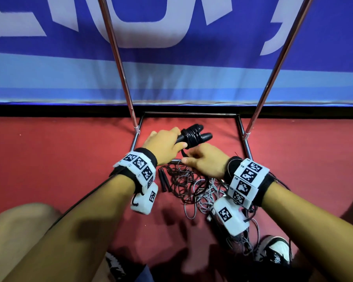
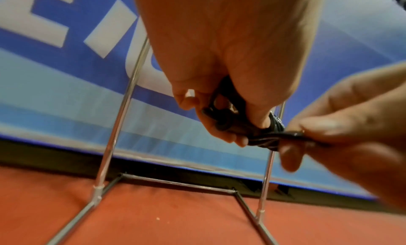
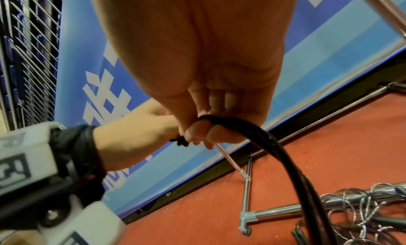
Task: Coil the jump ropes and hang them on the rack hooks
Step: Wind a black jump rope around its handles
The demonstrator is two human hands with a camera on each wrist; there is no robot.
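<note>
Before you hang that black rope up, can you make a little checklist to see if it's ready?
1. Left hand grips both handles: ok.
2. Black rope wound round the handles: ok, several turns show.
3. Loose end tucked in: not ok, the right hand fingers pinch a free length of it.
4. Rack standing: ok, both poles rise from the floor frame.
5. Free hook to hang it on: cannot tell, no hooks are in view.
6. Other ropes done: not ok, they lie tangled on the floor.
</note>
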